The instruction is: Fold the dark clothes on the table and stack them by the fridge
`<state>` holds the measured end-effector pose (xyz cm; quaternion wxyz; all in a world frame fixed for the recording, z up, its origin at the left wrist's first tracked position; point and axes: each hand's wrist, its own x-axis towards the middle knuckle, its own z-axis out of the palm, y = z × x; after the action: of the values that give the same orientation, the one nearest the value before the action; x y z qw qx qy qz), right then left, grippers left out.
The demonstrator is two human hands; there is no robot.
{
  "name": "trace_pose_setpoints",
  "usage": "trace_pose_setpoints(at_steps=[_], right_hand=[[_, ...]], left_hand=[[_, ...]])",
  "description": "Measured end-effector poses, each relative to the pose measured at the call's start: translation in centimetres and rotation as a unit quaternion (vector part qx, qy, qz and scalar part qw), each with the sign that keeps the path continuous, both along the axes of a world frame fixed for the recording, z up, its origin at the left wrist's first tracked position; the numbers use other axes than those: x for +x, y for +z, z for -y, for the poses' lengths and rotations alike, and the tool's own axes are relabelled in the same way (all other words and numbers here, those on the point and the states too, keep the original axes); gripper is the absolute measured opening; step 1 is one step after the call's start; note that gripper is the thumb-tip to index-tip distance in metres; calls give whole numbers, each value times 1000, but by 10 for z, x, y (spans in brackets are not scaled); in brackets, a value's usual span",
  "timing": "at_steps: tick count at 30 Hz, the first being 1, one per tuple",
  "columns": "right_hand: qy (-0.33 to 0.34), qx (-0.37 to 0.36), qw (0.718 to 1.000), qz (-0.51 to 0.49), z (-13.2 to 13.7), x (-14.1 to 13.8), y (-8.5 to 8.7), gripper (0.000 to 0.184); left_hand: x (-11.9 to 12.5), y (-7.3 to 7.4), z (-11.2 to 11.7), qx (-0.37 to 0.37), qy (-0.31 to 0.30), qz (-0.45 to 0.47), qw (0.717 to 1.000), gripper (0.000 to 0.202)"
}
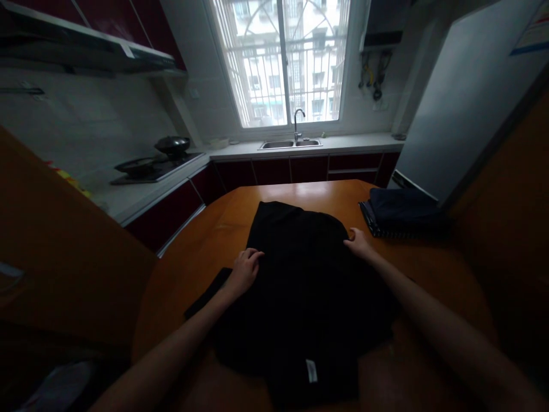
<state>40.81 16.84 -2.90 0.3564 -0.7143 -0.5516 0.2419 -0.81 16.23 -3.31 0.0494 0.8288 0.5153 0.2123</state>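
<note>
A black garment (300, 286) lies spread on a round orange-brown wooden table (326, 191), with a small white label near its front hem. My left hand (245, 269) rests on its left edge, fingers curled onto the cloth. My right hand (358, 243) grips the garment's right edge with the fingers pinched on the fabric. Both forearms reach in from the bottom of the view.
A folded pile of dark clothes (401, 213) sits at the table's far right. Behind are a counter with a sink and tap (294, 140), a stove with a wok (171, 146) at left, a grey fridge (463, 109) at right, and a barred window.
</note>
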Motion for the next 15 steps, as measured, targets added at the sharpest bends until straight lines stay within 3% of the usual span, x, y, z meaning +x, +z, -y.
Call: trace_pose_setpoints(at_steps=[2,5,8,9,11,13,15], right_hand=[[52,-23,996,-70,12,-17,9,40],[196,-51,975,-95,48,-38,21,27],[340,-201,916,-74,84,-44,30,13],[345,-251,902,-63,89,-45,32,13],[278,-283,914,-83,86,-51,37,28],[172,-245,944,-141,66,-65,41,34],[112,-213,950,-200,40,-84,46,31]], left_hand=[[-10,6,14,-23,-13,6,1000,38],[-29,27,41,-119,-5,-42,992,35],[-50,57,71,-271,-1,-167,948,25],[-54,67,78,-294,-4,-213,932,22],[-49,83,81,-266,-7,-268,926,21],[-29,90,70,-189,5,-239,953,26],[-1,86,47,-128,30,-133,982,26]])
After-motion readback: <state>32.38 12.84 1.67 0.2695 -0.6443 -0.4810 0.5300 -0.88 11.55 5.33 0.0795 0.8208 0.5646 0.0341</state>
